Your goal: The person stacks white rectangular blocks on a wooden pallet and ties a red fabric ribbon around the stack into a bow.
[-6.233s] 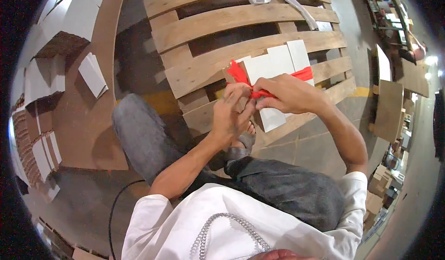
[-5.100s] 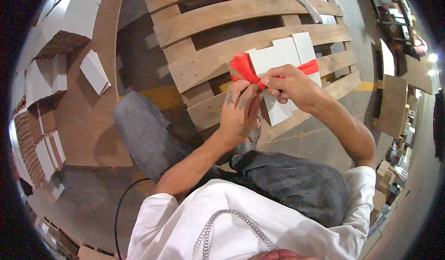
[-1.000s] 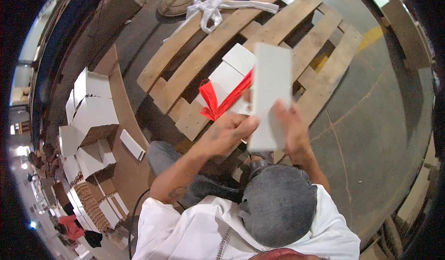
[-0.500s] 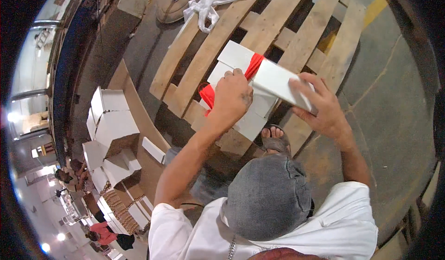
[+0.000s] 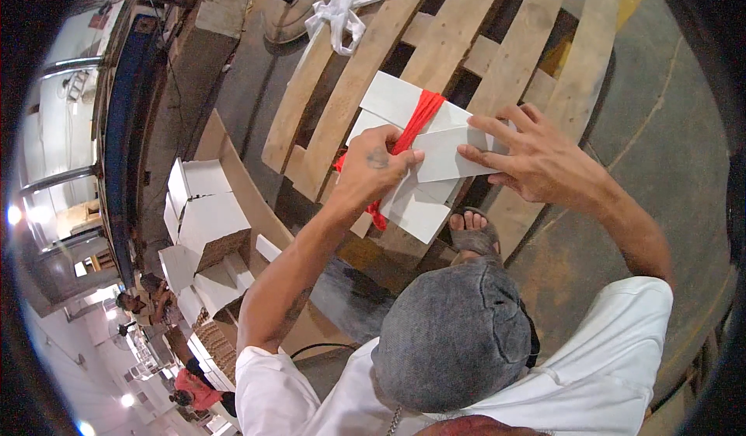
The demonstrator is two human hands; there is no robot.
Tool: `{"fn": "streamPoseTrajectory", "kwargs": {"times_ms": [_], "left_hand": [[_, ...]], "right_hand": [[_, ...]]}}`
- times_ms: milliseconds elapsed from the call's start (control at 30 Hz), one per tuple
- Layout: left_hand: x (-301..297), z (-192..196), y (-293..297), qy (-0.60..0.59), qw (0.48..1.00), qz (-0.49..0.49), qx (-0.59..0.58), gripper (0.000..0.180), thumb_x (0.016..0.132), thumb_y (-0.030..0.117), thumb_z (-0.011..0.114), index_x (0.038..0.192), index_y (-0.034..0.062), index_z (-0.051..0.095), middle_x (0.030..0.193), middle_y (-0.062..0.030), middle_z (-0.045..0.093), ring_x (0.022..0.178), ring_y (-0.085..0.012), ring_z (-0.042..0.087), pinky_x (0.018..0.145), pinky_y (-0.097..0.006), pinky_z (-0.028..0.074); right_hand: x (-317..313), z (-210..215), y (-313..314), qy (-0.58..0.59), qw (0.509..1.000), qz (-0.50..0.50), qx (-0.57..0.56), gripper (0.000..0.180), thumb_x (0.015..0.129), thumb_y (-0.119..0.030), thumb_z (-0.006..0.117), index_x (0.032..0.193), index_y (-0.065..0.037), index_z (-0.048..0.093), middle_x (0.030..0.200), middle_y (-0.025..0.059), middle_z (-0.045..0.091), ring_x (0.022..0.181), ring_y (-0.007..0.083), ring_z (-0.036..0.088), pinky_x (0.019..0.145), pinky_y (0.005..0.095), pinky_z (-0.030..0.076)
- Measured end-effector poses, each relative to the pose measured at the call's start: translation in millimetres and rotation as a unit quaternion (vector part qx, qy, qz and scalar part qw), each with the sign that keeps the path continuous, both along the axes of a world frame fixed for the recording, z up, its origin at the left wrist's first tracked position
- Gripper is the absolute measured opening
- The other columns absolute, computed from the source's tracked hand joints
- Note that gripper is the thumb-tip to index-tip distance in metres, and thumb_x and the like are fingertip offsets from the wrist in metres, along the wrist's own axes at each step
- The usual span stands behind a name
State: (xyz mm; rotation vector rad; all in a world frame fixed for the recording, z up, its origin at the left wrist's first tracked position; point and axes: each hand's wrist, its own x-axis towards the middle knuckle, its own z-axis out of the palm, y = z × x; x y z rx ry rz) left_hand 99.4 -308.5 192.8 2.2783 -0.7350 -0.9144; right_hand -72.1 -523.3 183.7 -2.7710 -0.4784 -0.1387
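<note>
A bundle of white flat cards [image 5: 420, 203], tied with a red band [image 5: 420, 117], lies on a wooden pallet [image 5: 458, 40]. My left hand [image 5: 377, 168] presses on the bundle's left side over the red band, fingers curled on it. My right hand [image 5: 536, 156] rests flat with spread fingers on the right end of the top white card [image 5: 447, 156]. My raised knee in grey trousers [image 5: 458, 335] and a sandalled foot [image 5: 472, 230] sit just below the bundle.
A white ribbon bow [image 5: 342, 12] lies at the pallet's far end. Stacks of white folded boxes [image 5: 206, 211] stand on brown board at the left. Other people [image 5: 194, 393] work far off at lower left. Concrete floor [image 5: 668, 125] lies to the right.
The view has swung left. The bundle, held upright a second ago, now lies flat on the pallet. My left hand presses its red band and my right hand has flattened on the top card.
</note>
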Motion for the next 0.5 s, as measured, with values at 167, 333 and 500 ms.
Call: {"fn": "streamPoseTrajectory", "kwargs": {"times_ms": [167,333,500], "left_hand": [[-0.2,-2.7,5.9,0.015,1.000,0.018,-0.016,0.034,0.084,0.028,0.071,0.095,-0.0044,0.066,0.081,-0.0107,0.068,0.069,-0.0156,0.063,0.064,-0.030,0.050],[-23.4,-13.1,9.3,-0.146,0.988,0.039,-0.026,0.035,0.084,0.026,0.069,0.098,-0.0056,0.064,0.087,-0.0188,0.064,0.079,-0.0271,0.063,0.075,-0.036,0.050],[-38.7,-11.5,10.3,-0.205,0.979,0.013,-0.007,0.066,0.082,0.038,0.073,0.123,-0.0068,0.048,0.106,-0.0241,0.058,0.096,-0.0345,0.059,0.083,-0.042,0.049]], "right_hand": [[16.5,-9.5,-7.0,0.014,0.998,0.024,-0.049,0.071,0.077,-0.027,0.076,0.141,-0.030,0.046,0.137,0.0111,0.045,0.112,0.0291,0.048,0.094,0.0443,0.042],[4.8,-11.7,13.9,-0.010,0.999,-0.043,-0.016,0.060,0.079,-0.026,0.071,0.136,-0.023,0.052,0.132,0.0132,0.045,0.107,0.0311,0.050,0.089,0.0428,0.042],[0.0,-21.2,31.3,0.008,0.990,-0.130,0.046,0.066,0.079,-0.032,0.073,0.137,-0.013,0.050,0.132,0.0215,0.049,0.110,0.0379,0.055,0.090,0.0448,0.044]]}}
